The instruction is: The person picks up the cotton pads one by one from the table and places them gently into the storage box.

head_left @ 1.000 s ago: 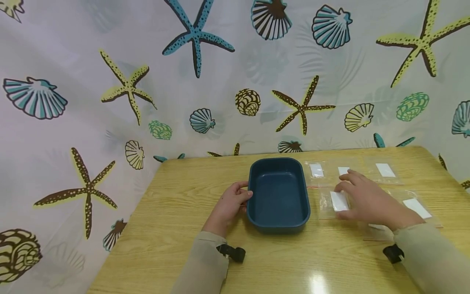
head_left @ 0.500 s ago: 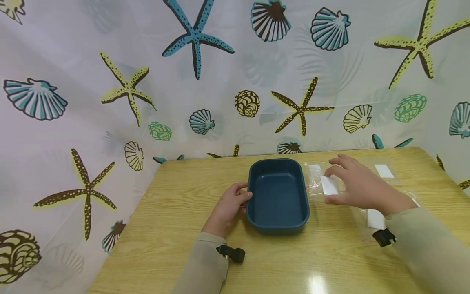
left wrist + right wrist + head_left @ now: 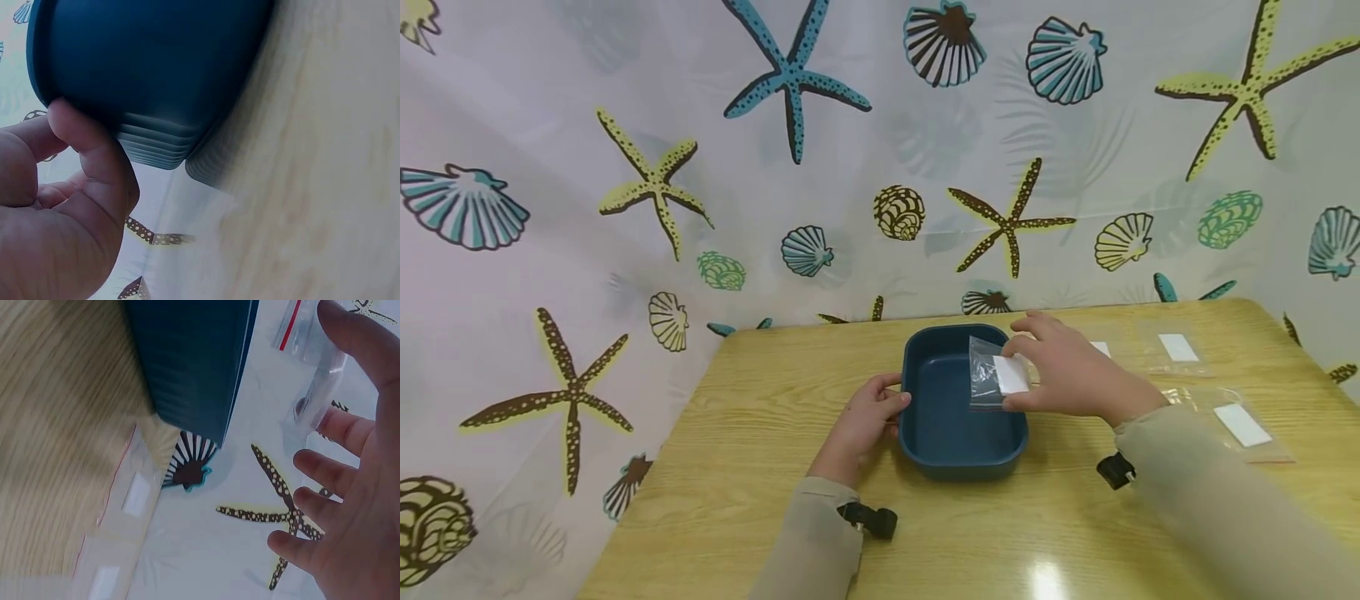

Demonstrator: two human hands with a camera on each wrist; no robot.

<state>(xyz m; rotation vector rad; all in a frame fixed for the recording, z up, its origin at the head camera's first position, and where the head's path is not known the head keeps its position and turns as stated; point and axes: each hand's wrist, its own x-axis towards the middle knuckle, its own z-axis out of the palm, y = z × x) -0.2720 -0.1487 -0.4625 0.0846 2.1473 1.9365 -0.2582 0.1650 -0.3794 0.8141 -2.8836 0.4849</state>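
Note:
A dark blue rectangular bin (image 3: 951,450) stands on the table. My left hand (image 3: 861,421) grips its left rim; in the left wrist view the thumb (image 3: 84,134) lies against the bin's wall (image 3: 156,69). Above the bin's right side, my right hand (image 3: 1063,367) pinches a clear zip bag (image 3: 985,379) with a white rectangular piece (image 3: 1011,375) in it. In the right wrist view this zip bag (image 3: 322,387) hangs between thumb and fingers, apart from the bin (image 3: 194,369), and its red seal strip shows.
More zip bags with white pieces lie on the wooden table (image 3: 760,433) to the right: one at the back right (image 3: 1180,348), one further forward (image 3: 1243,425), others partly behind the right arm. A curtain (image 3: 850,292) with starfish and shells hangs behind the table.
My right hand has picked up a zip bag from the front left of the group and carried it left over the bin. The left hand keeps its grip on the bin.

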